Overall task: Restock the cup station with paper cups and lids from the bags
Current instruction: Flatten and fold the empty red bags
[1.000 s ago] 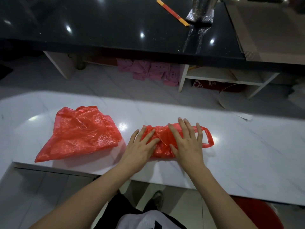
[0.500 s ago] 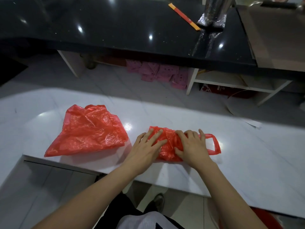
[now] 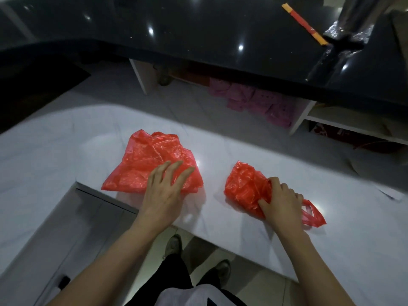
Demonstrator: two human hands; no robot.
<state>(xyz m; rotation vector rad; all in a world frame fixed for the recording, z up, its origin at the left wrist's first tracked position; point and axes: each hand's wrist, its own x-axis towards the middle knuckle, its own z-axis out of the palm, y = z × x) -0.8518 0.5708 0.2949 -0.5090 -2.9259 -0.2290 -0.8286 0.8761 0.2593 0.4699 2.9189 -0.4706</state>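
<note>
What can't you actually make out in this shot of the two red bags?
- Head view: whether the crumpled red bag holds anything; the right hand gripping it covers part.
- Head view: the spread red bag near edge, under the left hand.
- Head view: the silvery wrapped object, cut off by the top edge.
- Cups and lids: none visible.

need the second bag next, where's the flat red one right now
In the head view the flat red bag lies left on the white counter, under the left hand.
</note>
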